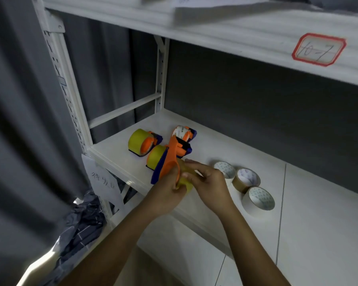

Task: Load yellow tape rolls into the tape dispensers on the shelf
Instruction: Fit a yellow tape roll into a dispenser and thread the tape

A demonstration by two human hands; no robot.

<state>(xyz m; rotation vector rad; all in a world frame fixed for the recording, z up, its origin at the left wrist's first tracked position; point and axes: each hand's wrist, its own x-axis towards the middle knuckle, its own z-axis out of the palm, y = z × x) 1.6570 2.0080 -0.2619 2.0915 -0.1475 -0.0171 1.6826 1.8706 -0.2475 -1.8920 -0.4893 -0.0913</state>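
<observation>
My left hand [170, 190] grips an orange and blue tape dispenser [170, 159] over the front edge of the white shelf [215, 145]. A yellow tape roll [185, 183] sits between both hands, pressed against the dispenser; my right hand [207, 180] pinches it. Two loaded dispensers with yellow rolls lie behind: one far left [141, 142], one nearer [156, 156]. A third dispenser [184, 133] holds a white core. Three tape rolls [246, 179] lie in a row to the right.
An upper shelf board with a red-bordered label [318, 49] hangs overhead. The perforated shelf post [70, 104] stands at left, with a handwritten paper tag [102, 179] below it. Dark cloth [81, 223] lies on the floor left. A grey curtain fills the left side.
</observation>
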